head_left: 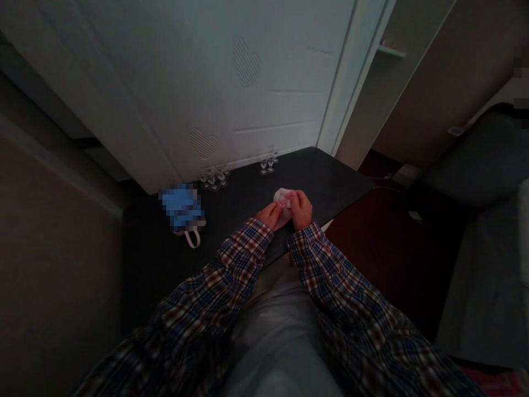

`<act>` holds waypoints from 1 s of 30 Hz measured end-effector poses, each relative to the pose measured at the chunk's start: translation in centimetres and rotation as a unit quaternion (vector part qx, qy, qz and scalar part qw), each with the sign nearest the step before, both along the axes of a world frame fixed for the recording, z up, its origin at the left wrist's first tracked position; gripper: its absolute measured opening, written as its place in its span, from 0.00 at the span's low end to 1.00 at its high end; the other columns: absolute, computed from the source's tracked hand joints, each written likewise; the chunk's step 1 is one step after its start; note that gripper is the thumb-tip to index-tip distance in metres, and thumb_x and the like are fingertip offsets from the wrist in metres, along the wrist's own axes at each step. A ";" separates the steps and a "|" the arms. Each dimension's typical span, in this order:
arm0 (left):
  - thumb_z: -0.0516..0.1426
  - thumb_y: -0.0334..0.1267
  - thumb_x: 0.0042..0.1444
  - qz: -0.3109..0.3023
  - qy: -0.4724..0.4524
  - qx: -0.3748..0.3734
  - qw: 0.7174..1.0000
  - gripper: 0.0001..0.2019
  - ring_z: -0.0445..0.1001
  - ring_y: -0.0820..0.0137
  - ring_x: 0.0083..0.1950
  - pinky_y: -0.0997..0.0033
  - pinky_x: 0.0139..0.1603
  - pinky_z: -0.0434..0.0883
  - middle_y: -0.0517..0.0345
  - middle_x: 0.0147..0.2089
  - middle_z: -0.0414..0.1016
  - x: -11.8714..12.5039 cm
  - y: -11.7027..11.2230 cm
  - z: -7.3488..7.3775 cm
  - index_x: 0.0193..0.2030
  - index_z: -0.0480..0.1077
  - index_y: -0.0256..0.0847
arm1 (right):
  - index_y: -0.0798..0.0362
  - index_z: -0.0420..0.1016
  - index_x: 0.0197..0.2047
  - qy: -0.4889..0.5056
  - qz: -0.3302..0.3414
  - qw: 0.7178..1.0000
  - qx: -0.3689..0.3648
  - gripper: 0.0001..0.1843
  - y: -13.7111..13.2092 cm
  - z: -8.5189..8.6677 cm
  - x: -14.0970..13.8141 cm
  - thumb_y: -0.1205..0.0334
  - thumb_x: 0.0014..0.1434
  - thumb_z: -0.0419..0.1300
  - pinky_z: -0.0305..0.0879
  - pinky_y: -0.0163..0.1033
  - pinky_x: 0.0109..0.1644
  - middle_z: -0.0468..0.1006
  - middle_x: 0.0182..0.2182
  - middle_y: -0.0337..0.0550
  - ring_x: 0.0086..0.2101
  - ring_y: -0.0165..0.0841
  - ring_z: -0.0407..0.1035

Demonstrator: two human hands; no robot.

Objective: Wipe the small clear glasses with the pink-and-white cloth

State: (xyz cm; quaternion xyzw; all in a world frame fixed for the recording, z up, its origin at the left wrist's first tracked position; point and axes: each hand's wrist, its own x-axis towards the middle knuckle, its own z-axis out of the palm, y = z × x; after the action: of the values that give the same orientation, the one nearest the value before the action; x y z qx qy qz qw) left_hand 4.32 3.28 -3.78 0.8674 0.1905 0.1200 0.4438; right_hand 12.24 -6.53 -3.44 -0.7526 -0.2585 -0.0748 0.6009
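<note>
Near the front edge of the dark table [326, 179], my left hand [269, 214] and my right hand [302, 209] meet around a white and pinkish cloth [283, 195]. Both hands have their fingers closed on it. A pale pink part of the cloth hangs down between them. Whether anything is wrapped inside the cloth, I cannot tell. Beyond my hands stand a few small stemmed glasses [267, 164]. Farther left is a group of several more small stemmed glasses [214, 177].
A blue box or bag [182, 207], blurred out, lies on the table's left with a pale loop handle [193, 238]. A white door panel with striped hearts [247, 62] rises behind the table. A dark chair [463, 154] is on the right, above a reddish floor [372, 253].
</note>
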 end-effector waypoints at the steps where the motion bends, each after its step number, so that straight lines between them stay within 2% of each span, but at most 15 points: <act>1: 0.43 0.49 0.64 0.001 -0.001 0.003 1.000 0.20 0.70 0.71 0.28 0.75 0.28 0.63 0.59 0.24 0.69 0.0 0.0 -0.1 0.32 0.68 0.40 | 0.53 0.70 0.33 -0.001 0.001 1.000 -0.001 0.17 0.0 0.0 0.0 0.51 0.60 0.47 0.57 0.32 0.35 0.71 0.28 0.38 0.30 0.29 0.63; 10: 0.41 0.49 0.64 0.006 -0.001 0.002 1.000 0.20 0.69 0.72 0.25 0.74 0.28 0.62 0.59 0.24 0.70 -0.1 -0.3 -0.3 0.32 0.67 0.41 | 0.53 0.71 0.34 0.001 0.005 1.000 -0.009 0.18 0.0 0.2 -0.1 0.51 0.60 0.47 0.57 0.32 0.35 0.72 0.28 0.38 0.29 0.28 0.63; 21: 0.42 0.48 0.64 0.034 0.025 0.003 0.999 0.19 0.70 0.70 0.27 0.74 0.29 0.62 0.60 0.23 0.69 -0.4 -0.6 0.5 0.30 0.65 0.42 | 0.54 0.71 0.34 -0.002 0.007 1.000 -0.006 0.17 -0.1 0.3 -0.2 0.51 0.60 0.47 0.57 0.33 0.35 0.72 0.28 0.39 0.30 0.29 0.64; 30: 0.40 0.48 0.64 0.001 0.022 0.011 1.000 0.21 0.69 0.71 0.25 0.75 0.27 0.62 0.59 0.24 0.69 -0.3 -0.5 0.5 0.29 0.66 0.41 | 0.54 0.71 0.35 -0.005 0.005 1.000 -0.015 0.18 -0.1 0.1 0.1 0.50 0.60 0.47 0.57 0.33 0.36 0.73 0.29 0.39 0.31 0.29 0.65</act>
State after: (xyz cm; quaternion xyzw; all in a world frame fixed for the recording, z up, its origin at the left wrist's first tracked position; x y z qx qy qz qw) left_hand 4.00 2.76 -3.27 0.8746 0.1995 0.1038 0.4296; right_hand 12.31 -6.62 -3.34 -0.7597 -0.2666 -0.0716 0.5887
